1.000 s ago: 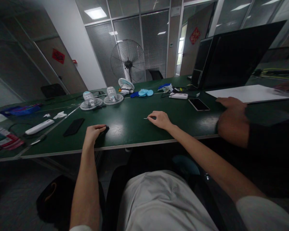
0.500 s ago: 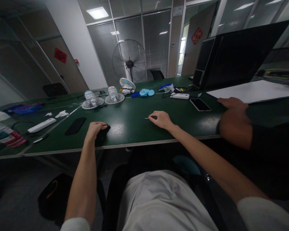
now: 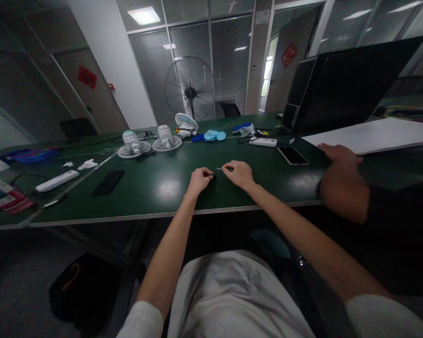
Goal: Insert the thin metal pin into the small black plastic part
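Over the green table (image 3: 155, 206), my left hand (image 3: 199, 182) is closed in a pinch on a small dark item at its fingertips, too small to name. My right hand (image 3: 238, 173) pinches a thin pale metal pin (image 3: 219, 168), whose tip points left toward my left hand. A narrow gap separates the two hands. A dark phone (image 3: 109, 182) lies to the left, and a phone with a light edge (image 3: 292, 155) lies beyond my right hand.
Small white fans (image 3: 134, 148) and light-blue parts (image 3: 215, 135) stand or lie farther back. Another person's hand (image 3: 338, 152) rests at the right beside a white board (image 3: 377, 134) and a large black monitor (image 3: 345, 84). White power strips lie at both sides.
My left hand has moved right across the table, from near the dark phone to beside my right hand, bringing the small dark item. My right hand has barely moved.
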Tool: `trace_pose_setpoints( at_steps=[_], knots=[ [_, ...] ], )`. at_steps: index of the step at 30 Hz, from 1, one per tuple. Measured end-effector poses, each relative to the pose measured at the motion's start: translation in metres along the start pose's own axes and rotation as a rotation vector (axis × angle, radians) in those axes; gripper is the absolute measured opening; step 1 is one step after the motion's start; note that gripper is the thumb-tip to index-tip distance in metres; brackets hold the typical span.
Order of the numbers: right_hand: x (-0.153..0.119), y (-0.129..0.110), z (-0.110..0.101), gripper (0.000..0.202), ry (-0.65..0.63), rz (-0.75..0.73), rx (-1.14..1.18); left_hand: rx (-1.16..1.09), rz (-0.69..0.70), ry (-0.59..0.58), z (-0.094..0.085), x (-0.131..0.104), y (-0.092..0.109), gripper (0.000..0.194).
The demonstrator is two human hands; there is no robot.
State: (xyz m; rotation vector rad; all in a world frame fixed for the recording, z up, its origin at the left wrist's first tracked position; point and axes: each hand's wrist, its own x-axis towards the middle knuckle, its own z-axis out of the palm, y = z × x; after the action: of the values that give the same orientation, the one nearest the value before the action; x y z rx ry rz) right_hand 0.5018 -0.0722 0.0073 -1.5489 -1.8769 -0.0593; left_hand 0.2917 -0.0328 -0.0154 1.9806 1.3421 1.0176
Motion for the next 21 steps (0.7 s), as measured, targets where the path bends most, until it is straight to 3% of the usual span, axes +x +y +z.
trace_pose_setpoints(
  at_steps=[4, 9, 16, 21],
  knots=[
    [0.0007, 0.0027, 0.0027, 0.023, -0.036, -0.001, -0.002, -0.007, 0.083, -0.037, -0.0007, -0.0038, -0.0029, 0.016],
    [0.0005, 0.0029, 0.0008, 0.023, -0.109, -0.053, 0.032, -0.080, 0.083, -0.026, -0.0028, -0.0021, -0.0073, 0.023],
    [0.0012, 0.0049, 0.0006, 0.022, -0.114, -0.072, 0.026, -0.107, 0.093, -0.039, 0.0032, -0.0021, -0.0092, 0.039],
    [0.0012, 0.0075, 0.0027, 0.021, -0.087, -0.075, 0.052, -0.115, 0.082, -0.039, 0.0021, -0.0023, -0.0090, 0.040]
  ],
)
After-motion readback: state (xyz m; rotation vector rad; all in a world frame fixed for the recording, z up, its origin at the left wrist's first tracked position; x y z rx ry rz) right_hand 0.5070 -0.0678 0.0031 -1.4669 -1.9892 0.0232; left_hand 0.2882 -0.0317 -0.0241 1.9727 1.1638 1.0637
